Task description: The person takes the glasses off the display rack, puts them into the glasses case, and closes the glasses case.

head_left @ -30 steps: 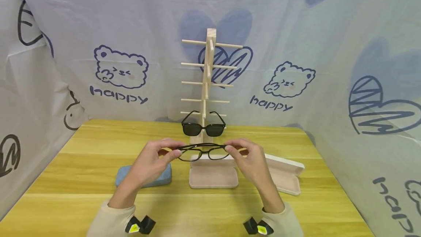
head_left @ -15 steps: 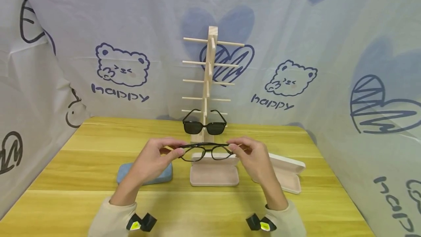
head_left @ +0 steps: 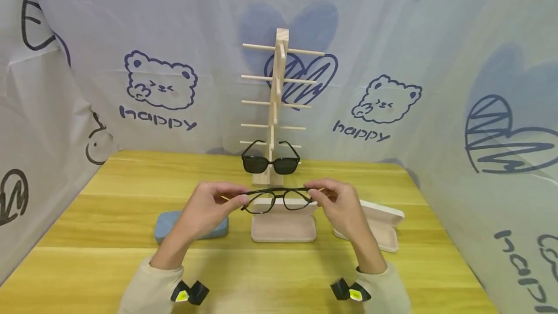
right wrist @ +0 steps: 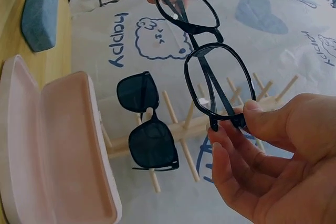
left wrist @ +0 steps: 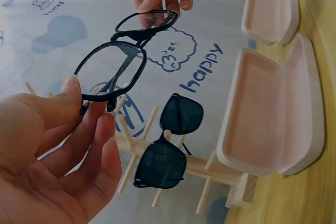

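Note:
Black-framed eyeglasses (head_left: 279,199) with clear lenses are held up between both hands, temples folded behind the lenses. My left hand (head_left: 209,210) pinches one end of the frame between thumb and fingers. At the other end, my right hand (head_left: 337,205) pinches the frame the same way. Behind them, dark sunglasses (head_left: 270,164) hang low on a wooden display rack (head_left: 279,86). Below the eyeglasses lies an open case (head_left: 283,228) with a pink lining; the eyeglasses overlap its raised lid in the head view.
A closed blue case (head_left: 167,224) lies on the left of the wooden table (head_left: 87,256), partly behind the left forearm. Another open pink-lined case (head_left: 383,227) sits to the right, partly behind the right hand. A printed curtain (head_left: 209,23) encloses the back and sides.
Both hands and the eyeglasses have shifted slightly to the right, with the hands a little farther apart. The eyeglasses stay in both hands; the camera view has tilted slightly.

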`<state>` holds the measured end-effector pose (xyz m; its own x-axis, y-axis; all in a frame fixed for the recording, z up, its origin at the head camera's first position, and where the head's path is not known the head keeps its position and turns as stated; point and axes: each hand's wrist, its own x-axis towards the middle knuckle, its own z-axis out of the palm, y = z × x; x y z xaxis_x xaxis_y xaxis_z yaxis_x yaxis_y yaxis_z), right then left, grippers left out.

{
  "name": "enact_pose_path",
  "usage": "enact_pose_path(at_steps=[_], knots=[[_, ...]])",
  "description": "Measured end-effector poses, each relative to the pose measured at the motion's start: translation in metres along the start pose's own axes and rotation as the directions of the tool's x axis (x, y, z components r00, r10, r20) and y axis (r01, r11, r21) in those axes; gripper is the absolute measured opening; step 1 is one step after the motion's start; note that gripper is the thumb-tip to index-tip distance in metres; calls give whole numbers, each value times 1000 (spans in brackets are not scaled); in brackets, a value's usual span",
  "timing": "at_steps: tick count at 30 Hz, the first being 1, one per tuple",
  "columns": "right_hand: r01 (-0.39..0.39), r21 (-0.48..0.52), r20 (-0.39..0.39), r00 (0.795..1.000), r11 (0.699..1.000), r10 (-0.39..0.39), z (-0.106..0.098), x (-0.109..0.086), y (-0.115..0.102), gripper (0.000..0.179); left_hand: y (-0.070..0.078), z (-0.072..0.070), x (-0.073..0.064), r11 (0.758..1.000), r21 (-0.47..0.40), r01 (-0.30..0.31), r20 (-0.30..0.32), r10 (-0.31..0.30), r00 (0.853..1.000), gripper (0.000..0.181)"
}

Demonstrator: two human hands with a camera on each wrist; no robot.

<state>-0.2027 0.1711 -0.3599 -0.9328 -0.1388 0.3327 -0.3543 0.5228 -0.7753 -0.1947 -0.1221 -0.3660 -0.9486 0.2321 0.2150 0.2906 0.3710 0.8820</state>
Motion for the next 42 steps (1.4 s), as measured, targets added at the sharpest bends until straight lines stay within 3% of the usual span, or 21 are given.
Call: enact_pose_path(at_steps=[9, 19, 26, 42], knots=[[-17, -64, 51, 998, 998, 20, 1, -2, 13, 17, -19, 13, 7, 1000, 6, -27, 17, 27, 999, 17], [-82, -102, 93, 991, 991, 92, 8, -3, 35, 16, -34, 29, 12, 997, 37, 71, 50, -73, 996, 16], [-134, -109, 116, 982, 985, 146, 13, -5, 48, 16, -45, 38, 14, 996, 11, 89, 59, -90, 994, 16], [-92, -112, 167, 980, 989, 110, 27, -6, 73, 15, -63, 51, 15, 989, 68, 130, 64, -134, 989, 17]])
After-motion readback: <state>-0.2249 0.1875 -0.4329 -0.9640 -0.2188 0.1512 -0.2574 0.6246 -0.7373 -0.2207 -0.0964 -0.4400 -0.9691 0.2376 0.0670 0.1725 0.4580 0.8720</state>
